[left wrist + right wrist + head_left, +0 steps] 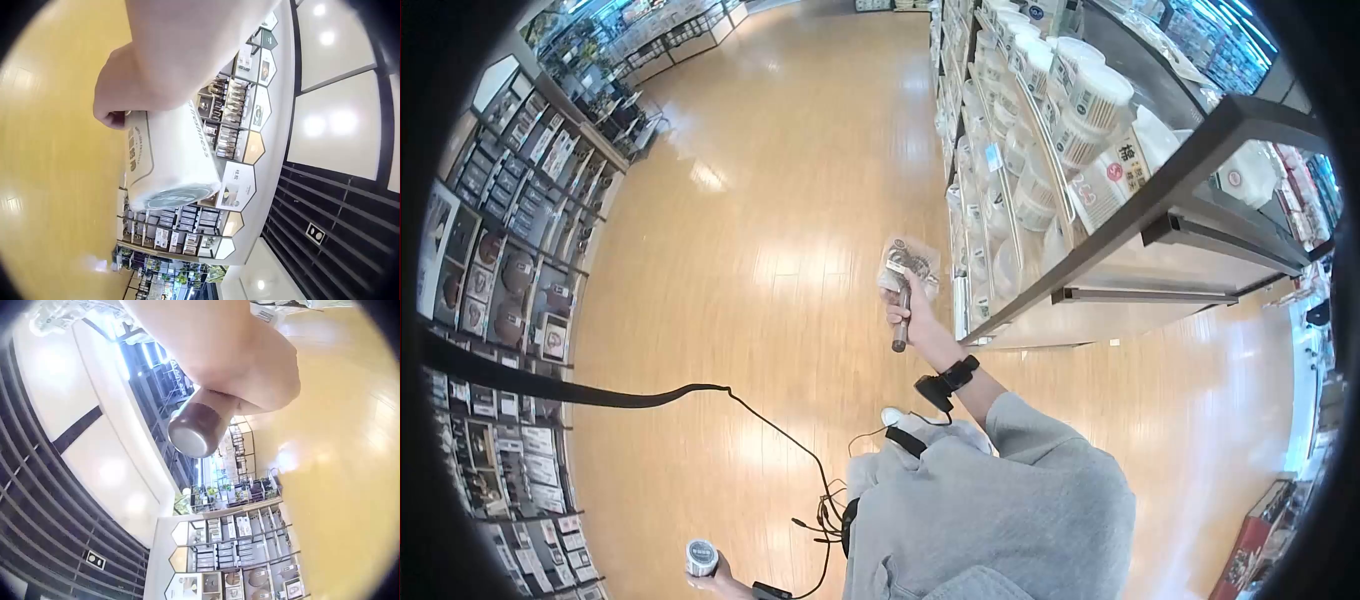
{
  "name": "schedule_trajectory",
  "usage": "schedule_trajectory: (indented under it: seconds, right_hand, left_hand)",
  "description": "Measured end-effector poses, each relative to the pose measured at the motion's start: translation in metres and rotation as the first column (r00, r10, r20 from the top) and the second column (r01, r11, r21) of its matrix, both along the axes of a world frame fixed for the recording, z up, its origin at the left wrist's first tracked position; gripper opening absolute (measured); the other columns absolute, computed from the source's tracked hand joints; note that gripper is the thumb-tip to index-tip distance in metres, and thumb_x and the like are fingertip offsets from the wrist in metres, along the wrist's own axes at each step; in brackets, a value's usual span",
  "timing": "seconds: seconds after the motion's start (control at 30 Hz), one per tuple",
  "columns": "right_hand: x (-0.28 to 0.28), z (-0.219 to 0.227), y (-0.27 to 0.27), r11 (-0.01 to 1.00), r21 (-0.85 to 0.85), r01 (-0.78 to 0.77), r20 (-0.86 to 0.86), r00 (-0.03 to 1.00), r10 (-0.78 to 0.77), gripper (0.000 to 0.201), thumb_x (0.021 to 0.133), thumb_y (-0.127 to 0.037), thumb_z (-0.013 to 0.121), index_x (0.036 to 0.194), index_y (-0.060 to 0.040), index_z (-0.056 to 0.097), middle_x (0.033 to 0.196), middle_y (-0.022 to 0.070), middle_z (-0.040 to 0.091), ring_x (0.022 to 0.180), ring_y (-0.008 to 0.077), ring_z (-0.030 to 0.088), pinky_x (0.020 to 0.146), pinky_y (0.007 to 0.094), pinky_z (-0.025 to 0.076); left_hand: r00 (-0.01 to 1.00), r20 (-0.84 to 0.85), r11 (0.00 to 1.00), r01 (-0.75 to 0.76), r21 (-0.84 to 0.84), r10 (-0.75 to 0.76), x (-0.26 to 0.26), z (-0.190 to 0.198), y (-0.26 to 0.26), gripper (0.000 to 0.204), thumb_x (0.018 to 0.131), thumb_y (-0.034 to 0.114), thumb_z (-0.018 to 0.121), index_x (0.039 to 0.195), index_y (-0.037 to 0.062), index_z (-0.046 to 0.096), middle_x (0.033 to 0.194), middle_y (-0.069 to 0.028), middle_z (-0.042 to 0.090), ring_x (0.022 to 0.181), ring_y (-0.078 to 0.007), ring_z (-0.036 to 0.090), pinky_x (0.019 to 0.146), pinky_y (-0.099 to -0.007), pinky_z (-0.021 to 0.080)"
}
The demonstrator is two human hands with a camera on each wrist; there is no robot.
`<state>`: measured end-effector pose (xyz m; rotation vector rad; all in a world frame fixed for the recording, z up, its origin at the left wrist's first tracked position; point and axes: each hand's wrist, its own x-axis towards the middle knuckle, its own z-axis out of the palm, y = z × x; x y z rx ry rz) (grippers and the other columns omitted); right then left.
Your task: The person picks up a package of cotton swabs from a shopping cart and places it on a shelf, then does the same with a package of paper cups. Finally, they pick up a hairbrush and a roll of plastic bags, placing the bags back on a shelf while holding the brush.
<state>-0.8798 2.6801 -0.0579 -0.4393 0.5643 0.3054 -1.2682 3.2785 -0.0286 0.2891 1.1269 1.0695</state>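
Note:
In the head view my right hand grips a brown handle with a dark end. The item's head, in a clear plastic wrapper, points away from me. The right wrist view shows the handle's round, dark-capped end sticking out below the curled fingers. At lower left, my left hand holds a white cylindrical canister with a grey-green printed end. Close up in the left wrist view, the canister carries printed lettering, and the fingers curl around its side.
To the right stands a shelf unit with a dark metal frame, stacked with white tubs. Display shelves line the left wall. A black strap and cable cross at lower left. Wooden floor runs between the shelves.

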Motion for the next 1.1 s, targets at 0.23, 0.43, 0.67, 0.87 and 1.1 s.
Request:
schedule_trajectory:
  seconds: [0.23, 0.43, 0.67, 0.87, 1.1]
  right_hand:
    - [0.095, 0.019, 0.013, 0.986, 0.046, 0.157, -0.038, 0.987, -0.156, 0.041, 0.082, -0.053, 0.057, 0.076, -0.0123, 0.052, 0.055, -0.0035, 0.048, 0.033, 0.0054, 0.031, 0.033, 0.0208, 0.028]
    - [0.211, 0.017, 0.052, 0.948, -0.114, 0.297, 0.072, 0.954, -0.290, 0.037, 0.086, -0.048, 0.054, 0.075, -0.0125, 0.050, 0.057, -0.0031, 0.047, 0.034, 0.0064, 0.031, 0.035, 0.0210, 0.028]
    - [0.324, 0.127, 0.095, 0.910, -0.320, 0.262, 0.554, 0.831, -0.044, 0.048, 0.093, -0.052, 0.041, 0.082, -0.0063, 0.050, 0.062, 0.0004, 0.049, 0.039, 0.0082, 0.038, 0.040, 0.0228, 0.034]
    - [0.433, 0.143, 0.114, 0.705, -0.367, 0.607, 0.547, 0.754, -0.364, 0.037, 0.094, -0.042, 0.046, 0.085, -0.0065, 0.050, 0.064, 0.0005, 0.048, 0.046, 0.0086, 0.039, 0.045, 0.0230, 0.034]
    - [0.596, 0.080, 0.056, 0.733, 0.014, 0.680, 0.442, 0.653, -0.615, 0.046, 0.088, -0.056, 0.050, 0.076, -0.0118, 0.045, 0.052, -0.0041, 0.034, 0.036, 0.0069, 0.030, 0.035, 0.0216, 0.025]
  left_hand:
    - [0.978, 0.135, 0.974, 0.179, -0.142, -0.160, 0.166, -0.031, 0.117, 0.031, 0.060, 0.034, 0.078, 0.055, 0.0135, 0.055, 0.053, -0.0015, 0.052, 0.049, -0.0196, 0.052, 0.047, -0.0383, 0.048]
    - [0.894, 0.193, 0.912, 0.410, 0.011, -0.404, 0.419, -0.076, 0.183, 0.033, 0.063, 0.040, 0.074, 0.070, 0.0133, 0.056, 0.070, -0.0023, 0.058, 0.063, -0.0206, 0.057, 0.057, -0.0381, 0.050]
    - [0.761, 0.094, 0.761, 0.618, 0.196, -0.642, 0.670, -0.083, 0.211, 0.044, 0.068, 0.049, 0.070, 0.092, 0.0129, 0.059, 0.093, -0.0034, 0.065, 0.081, -0.0220, 0.063, 0.072, -0.0377, 0.052]
    - [0.580, 0.130, 0.581, 0.813, -0.040, -0.804, 0.917, -0.005, 0.119, 0.047, 0.075, 0.054, 0.064, 0.103, 0.0165, 0.054, 0.094, -0.0043, 0.063, 0.083, -0.0224, 0.062, 0.077, -0.0426, 0.053]
    - [0.575, 0.113, 0.566, 0.818, -0.108, -0.810, 1.105, -0.035, 0.117, 0.049, 0.074, 0.056, 0.063, 0.104, 0.0183, 0.057, 0.097, -0.0041, 0.064, 0.089, -0.0242, 0.063, 0.079, -0.0491, 0.051]
